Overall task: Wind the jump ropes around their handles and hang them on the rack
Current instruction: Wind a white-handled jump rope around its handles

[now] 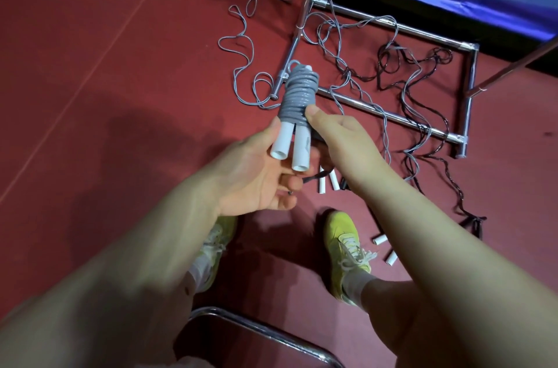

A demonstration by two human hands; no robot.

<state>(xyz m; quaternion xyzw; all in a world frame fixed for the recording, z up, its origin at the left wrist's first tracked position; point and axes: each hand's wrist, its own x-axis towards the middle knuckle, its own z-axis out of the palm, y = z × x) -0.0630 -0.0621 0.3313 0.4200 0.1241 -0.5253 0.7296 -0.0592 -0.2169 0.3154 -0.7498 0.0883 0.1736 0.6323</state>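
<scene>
Head view: bundle (297,96) at frame centre, between both hands, long axis tilted from lower left to upper right, pointing toward rack (389,115) beyond it, upper right. Left hand (256,177) holds two white handles (291,147) from below, fingers curled. Right hand (335,138) nearer rack, thumb pressed on lowest coils. Grey cord wound tight, small loop on top. Loose ropes (401,75) lie across rack base.

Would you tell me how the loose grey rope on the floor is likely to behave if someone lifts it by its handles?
The loose grey rope lies in limp squiggles, so it will probably dangle floppily. It crosses the rack base and the black rope, so it may snag.
</scene>
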